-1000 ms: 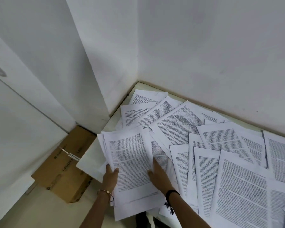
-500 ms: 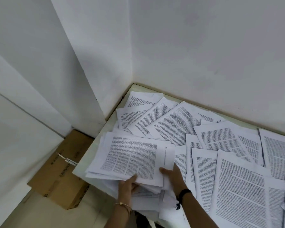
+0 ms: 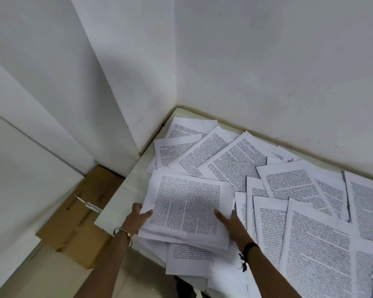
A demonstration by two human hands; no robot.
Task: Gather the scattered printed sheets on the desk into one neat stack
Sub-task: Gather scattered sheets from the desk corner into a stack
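The stack I am building sits low and centre in the frame, on the desk near its left edge. My left hand grips its left side, thumb on top; my right hand lies open against its right side. I judge this the squaring step; next comes reaching for the loose sheets fanned toward the upper right. Sheets at the right are cut off, and the print is unreadable.
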